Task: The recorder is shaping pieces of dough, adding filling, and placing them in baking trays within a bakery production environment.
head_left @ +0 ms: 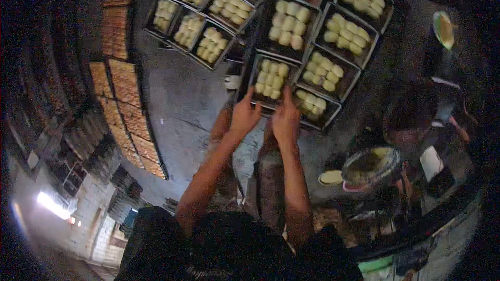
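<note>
A dark rectangular baking tray point(266, 102) lies in front of me, holding rows of pale, rounded dough pieces point(271, 79). My left hand point(246, 116) grips its near left corner, with the index finger along the side and the thumb pointing inward. At the near right corner my right hand point(285, 119) holds the same tray, its fingers reaching up the right edge. The fingers under the rim are hidden, and both hands are slightly blurred. More dough-filled trays adjoin it on the right and beyond, including one with dough pieces point(311, 103) beside my right hand.
Another group of dough trays point(211, 45) stands to the far left. Trays of browned pieces point(125, 91) line the left side. On the right are a wide round basin point(371, 166), a small yellowish round thing point(330, 178) and an oval container point(444, 29). A bright lamp point(53, 205) shows lower left.
</note>
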Motion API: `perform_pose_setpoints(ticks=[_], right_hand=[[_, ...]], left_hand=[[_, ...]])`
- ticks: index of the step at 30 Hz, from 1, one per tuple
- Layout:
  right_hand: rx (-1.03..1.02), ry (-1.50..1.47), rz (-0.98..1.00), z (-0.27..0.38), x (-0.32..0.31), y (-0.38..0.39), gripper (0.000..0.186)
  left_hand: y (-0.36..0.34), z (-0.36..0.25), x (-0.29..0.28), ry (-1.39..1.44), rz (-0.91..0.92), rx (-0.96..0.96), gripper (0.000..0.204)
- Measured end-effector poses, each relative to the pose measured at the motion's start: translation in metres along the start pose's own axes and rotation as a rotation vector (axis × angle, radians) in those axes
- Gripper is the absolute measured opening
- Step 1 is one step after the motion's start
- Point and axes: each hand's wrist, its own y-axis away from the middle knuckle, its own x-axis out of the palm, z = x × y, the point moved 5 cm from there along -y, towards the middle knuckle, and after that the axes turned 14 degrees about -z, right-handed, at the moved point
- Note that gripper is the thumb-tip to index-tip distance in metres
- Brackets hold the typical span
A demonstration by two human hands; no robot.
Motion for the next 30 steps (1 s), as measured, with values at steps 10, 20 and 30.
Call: perform_pose_setpoints(ticks=[10, 20, 30], right_hand=[[0.013, 0.274, -0.586, -0.098, -0.120, -0.098, 0.040], [-0.222, 0.255, -0.818, -0.143, -0.129, -0.161, 0.043], [0.310, -0.263, -0.731, -0.169, -0.190, -0.062, 0.027]], left_hand=[[-0.074, -0.029, -0.046, 0.238, -0.569, 0.085, 0.028], [-0.130, -0.035, -0.004, 0.398, -0.424, 0.285, 0.013], [-0.095, -0.006, -0.118, 0.546, -0.426, 0.337, 0.007]])
